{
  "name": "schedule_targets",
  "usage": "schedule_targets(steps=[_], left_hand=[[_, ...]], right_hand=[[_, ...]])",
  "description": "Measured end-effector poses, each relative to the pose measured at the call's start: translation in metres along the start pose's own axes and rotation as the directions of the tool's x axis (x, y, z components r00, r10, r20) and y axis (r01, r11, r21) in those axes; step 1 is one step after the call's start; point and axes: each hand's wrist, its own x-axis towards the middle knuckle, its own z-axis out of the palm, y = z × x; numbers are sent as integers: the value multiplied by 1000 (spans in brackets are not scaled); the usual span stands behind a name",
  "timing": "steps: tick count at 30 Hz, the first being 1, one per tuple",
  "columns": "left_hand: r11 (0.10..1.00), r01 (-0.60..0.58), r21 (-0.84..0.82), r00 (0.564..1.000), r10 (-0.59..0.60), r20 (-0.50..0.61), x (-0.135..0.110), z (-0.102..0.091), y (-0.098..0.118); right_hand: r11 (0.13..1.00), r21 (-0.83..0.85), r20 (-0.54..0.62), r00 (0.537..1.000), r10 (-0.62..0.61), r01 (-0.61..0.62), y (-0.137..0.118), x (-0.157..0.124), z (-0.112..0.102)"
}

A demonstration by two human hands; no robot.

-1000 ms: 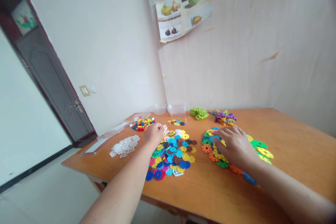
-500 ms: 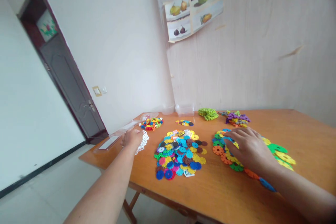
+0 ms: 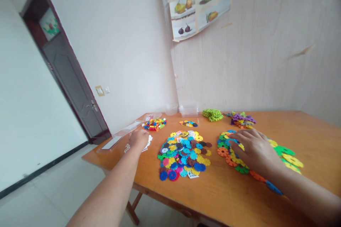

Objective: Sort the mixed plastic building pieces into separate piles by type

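Note:
My left hand [image 3: 139, 139] is low over a small spread of white lattice pieces [image 3: 147, 144], which show on both sides of it. The back of the hand hides most of its fingers and whatever is under them. Over a pile of large flower-shaped discs [image 3: 223, 152] in orange, green, yellow and blue lies my right hand [image 3: 254, 149], palm down with fingers stretched out. Between the hands is a heap of smaller notched plastic discs [image 3: 186, 154], with a few white lattice pieces among them.
Toward the back of the wooden table [image 3: 213, 198] are colourful small blocks [image 3: 155, 124], a few discs [image 3: 188, 123], green pieces [image 3: 212, 114] and purple pieces [image 3: 242, 118]. Clear plastic boxes [image 3: 188, 110] stand by the wall. A transparent lid [image 3: 119, 138] lies along the left edge.
My left hand has shifted slightly right across the white lattice pieces, and some now show to its left. My right hand stays on the large discs. The view has tilted a little.

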Motion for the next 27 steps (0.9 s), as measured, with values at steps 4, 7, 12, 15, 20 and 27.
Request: schedule_targets(steps=[4, 7, 12, 15, 20, 27], left_hand=[[991, -128, 32, 991, 128, -24, -5, 6, 37], [967, -252, -23, 967, 253, 23, -10, 14, 65], [895, -420, -151, 891, 439, 120, -23, 31, 109], [844, -511, -165, 829, 534, 166, -32, 36, 132], [815, -562, -142, 760, 577, 301, -37, 37, 161], [840, -538, -70, 777, 526, 346, -31, 48, 175]], right_hand=[[1000, 16, -9, 1000, 2, -2, -1, 1, -1], [1000, 21, 6, 1000, 8, -8, -3, 1, -1], [999, 39, 20, 1000, 16, -17, -4, 1, -1], [999, 37, 21, 1000, 14, -15, -5, 2, -2], [999, 36, 35, 999, 16, -17, -10, 4, -5], [998, 62, 35, 999, 26, -28, -12, 5, -5]])
